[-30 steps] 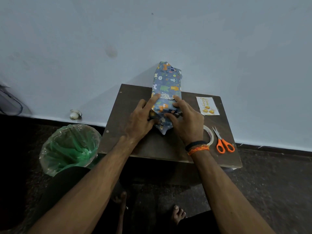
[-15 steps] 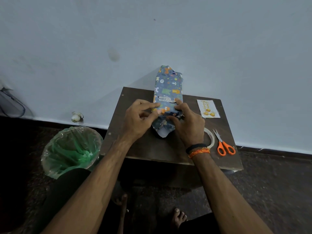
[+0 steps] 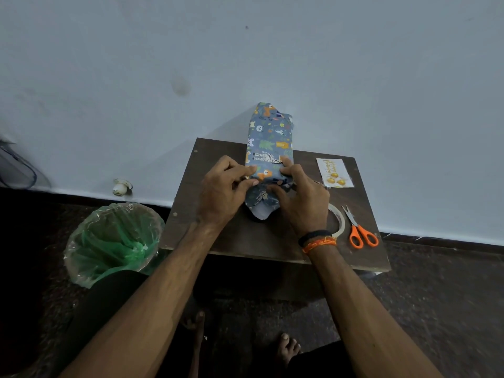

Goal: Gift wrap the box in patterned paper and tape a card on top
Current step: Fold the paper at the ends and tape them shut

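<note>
My box (image 3: 270, 148) is wrapped lengthwise; both hands, left (image 3: 223, 190) and right (image 3: 302, 197), pinch its near end flap. Ends untaped, card (image 3: 334, 173) still on the desk (image 3: 218, 236).

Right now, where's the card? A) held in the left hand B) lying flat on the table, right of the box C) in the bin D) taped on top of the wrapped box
B: the card lies flat on the table, to the right of the wrapped box, apart from it, while the left hand and right hand both work the paper at the box's near end.
</note>
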Motion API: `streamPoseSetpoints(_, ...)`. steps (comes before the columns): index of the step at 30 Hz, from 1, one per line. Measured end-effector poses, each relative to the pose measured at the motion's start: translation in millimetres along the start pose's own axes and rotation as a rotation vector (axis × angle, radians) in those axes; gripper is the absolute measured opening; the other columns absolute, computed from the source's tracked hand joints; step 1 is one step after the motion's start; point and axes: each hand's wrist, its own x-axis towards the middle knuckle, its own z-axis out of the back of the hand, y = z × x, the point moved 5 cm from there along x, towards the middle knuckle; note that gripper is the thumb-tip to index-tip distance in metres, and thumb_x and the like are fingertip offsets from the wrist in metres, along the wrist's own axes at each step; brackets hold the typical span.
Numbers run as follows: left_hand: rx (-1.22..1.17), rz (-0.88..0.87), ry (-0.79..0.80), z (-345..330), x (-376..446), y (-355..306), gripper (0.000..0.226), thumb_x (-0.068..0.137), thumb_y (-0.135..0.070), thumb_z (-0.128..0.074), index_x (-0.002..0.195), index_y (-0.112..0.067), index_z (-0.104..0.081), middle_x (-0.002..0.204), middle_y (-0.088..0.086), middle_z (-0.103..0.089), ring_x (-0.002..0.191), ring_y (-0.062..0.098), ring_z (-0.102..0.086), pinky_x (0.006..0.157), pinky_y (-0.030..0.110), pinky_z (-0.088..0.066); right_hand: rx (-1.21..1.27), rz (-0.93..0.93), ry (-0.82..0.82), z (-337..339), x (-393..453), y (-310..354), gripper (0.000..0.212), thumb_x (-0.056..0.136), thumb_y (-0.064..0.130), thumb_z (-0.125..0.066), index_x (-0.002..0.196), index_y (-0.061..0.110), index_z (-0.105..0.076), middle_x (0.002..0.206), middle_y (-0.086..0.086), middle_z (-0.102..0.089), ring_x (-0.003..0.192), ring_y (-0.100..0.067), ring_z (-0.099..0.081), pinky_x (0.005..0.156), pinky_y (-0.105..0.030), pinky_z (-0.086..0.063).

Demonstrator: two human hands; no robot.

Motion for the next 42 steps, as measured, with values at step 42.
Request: streamPoseSetpoints(42, 0.036, -0.141, 0.195, -8.7, 12.0, 10.6, 0.051, 0.076, -0.023, -0.086, 0.115, -0.019, -0.053, 0.099, -0.006, -0.057, 0.096, 0.024, -0.060, 0.075, 0.047, -0.057, 0.004, -0.535, 0.069, -21.7, -33.8, -1.0, 0.049, 0.081, 0.029, -0.083, 0.101, 0.017, -0.040, 0.080, 0.003, -0.066, 0.078, -0.031, -0.068, 0.066, -0.039, -0.046)
